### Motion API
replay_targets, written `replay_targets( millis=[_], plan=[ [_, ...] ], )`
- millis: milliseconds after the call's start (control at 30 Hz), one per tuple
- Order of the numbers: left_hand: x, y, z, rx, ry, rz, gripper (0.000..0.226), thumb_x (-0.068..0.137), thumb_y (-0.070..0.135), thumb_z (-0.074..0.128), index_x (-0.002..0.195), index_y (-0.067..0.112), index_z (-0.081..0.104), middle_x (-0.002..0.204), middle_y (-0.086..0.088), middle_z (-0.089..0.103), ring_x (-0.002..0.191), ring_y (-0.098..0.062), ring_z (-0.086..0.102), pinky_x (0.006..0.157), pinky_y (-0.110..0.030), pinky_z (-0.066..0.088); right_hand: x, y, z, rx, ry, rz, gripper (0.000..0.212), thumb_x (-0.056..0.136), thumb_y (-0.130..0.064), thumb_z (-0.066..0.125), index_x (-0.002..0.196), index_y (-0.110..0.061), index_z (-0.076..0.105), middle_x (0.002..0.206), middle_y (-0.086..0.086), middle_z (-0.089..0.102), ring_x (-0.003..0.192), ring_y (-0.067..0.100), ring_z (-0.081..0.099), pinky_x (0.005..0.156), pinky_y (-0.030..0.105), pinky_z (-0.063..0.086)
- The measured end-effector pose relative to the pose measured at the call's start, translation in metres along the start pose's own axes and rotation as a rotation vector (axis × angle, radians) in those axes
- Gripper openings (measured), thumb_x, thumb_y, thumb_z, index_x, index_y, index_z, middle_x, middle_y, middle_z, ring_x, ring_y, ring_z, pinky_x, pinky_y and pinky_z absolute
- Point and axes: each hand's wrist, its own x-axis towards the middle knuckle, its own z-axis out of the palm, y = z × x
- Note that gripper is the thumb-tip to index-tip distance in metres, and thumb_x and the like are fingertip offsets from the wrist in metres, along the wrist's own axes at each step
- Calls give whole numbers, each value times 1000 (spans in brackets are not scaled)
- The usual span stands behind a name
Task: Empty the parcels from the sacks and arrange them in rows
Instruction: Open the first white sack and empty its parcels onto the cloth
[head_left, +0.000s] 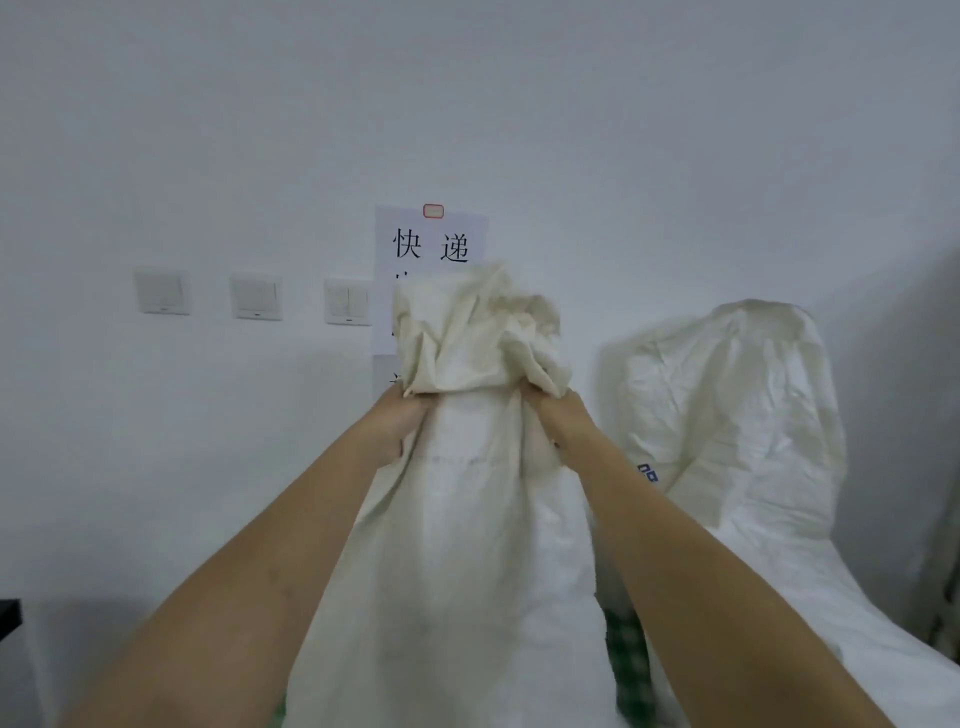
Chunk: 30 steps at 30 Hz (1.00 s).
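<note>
**Both hands gripping raised sack at its gathered end**

Your left hand (397, 423) and right hand (558, 418) are both closed tightly on the cream sack (467, 519), one on each side of its gathered neck. The fingers are curled into the cloth; the fingertips themselves are buried in the folds and cannot be seen. Both arms are stretched forward and upward, so the sack hangs lifted in front of you.

Above your hands, the bunched cloth stands up in crumpled folds. Below them, the body of the sack drops between your forearms and runs out of view at the bottom edge. Whether the sack holds any parcels cannot be told from this view; none are visible.

A second sack (737, 415), white and crumpled, stands upright to your right, near the held one but apart from it. A small blue mark shows on its lower left side. A strip of green checked cloth (626, 660) shows low down between the two sacks.

Behind the held sack, a paper sign (431, 239) with black characters is fixed to the white wall (467, 104), its lower part hidden by the cloth. Three light switches (257, 297) sit in a row to the left of the sign. A dark edge (9, 618) shows at the far left.
</note>
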Motion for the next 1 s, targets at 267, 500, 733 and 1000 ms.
replay_targets(
  millis=[267,500,733,1000],
  plan=[
    [-2,4,-2,-113,-17,10,61,83,39,71,136,23,45,126,10,56,119,-18,51,106,-44,37,-1,-7,2,48,48,72,28,92,-45,58,107,-21,54,93,-1,58,84,18,56,81,33,50],
    [-13,0,8,0,25,-16,35,94,37,58,124,27,44,121,9,52,99,-17,52,85,-33,42,-4,-5,1,-2,88,67,40,92,-40,60,120,-12,55,117,12,62,101,29,58,87,40,50],
    [-11,-4,8,-30,58,-52,39,92,36,59,127,26,44,98,-1,61,86,-24,59,78,-38,48,-11,-3,3,30,98,80,28,94,-37,56,103,-11,61,94,9,66,85,25,62,76,39,54],
    [-18,4,2,-100,26,-44,47,91,35,62,132,23,43,120,9,54,113,-22,53,97,-49,42,-10,0,-4,88,97,89,33,92,-41,60,110,-13,61,99,9,65,90,24,60,75,35,50]
  ],
)
